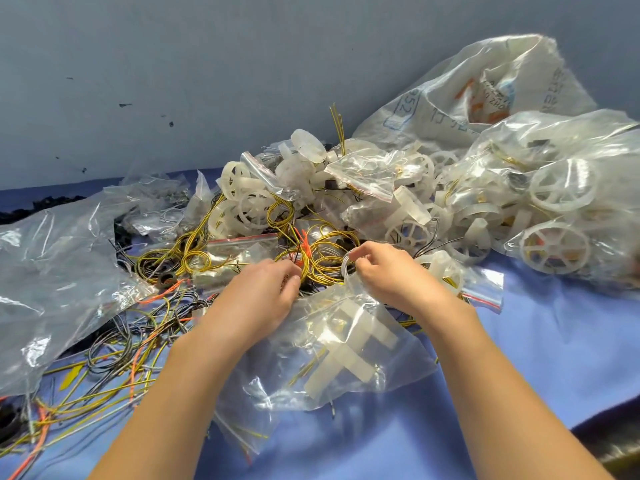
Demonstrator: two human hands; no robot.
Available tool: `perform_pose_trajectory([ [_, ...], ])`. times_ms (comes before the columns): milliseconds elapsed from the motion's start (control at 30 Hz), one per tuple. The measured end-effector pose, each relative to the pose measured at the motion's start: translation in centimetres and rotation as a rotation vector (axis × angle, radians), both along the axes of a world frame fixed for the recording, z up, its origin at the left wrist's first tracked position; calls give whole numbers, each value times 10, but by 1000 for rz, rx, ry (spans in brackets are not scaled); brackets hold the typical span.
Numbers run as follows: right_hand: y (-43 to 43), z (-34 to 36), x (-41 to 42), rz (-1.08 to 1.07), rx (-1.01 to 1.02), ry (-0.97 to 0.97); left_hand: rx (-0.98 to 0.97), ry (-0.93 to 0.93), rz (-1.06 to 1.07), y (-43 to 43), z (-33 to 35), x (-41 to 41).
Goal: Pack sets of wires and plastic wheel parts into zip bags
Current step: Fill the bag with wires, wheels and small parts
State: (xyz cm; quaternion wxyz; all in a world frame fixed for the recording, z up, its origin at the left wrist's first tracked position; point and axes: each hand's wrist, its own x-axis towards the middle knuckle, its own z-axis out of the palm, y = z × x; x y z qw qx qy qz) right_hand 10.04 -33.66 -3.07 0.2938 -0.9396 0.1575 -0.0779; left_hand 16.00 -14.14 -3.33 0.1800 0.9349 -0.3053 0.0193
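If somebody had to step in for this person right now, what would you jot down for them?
Left hand: pinching a yellow wire coil in the tangle.
Right hand: holding the mouth of the zip bag open.
White wheel parts already lie inside that bag.
Done: filled bags heaped at right.
Left: add the coil, seal, then work through the loose wheels.

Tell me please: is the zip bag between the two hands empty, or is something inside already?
Not empty. Through the clear zip bag white plastic parts and thin yellow wire are visible inside.
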Motion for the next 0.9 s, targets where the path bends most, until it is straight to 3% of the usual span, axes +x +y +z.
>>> perform_pose_trajectory([
  [233,-1,-2,5,-17,-49,-17,197,-68,238,-1,-8,8],
  [433,4,1,23,-83,-127,-189,59,-10,258,2,-5,10],
  [633,18,-14,36,28,-265,-24,-67,56,220,11,-2,10],
  [900,18,-21,46,-69,-342,-46,-111,82,158,28,-3,14],
])
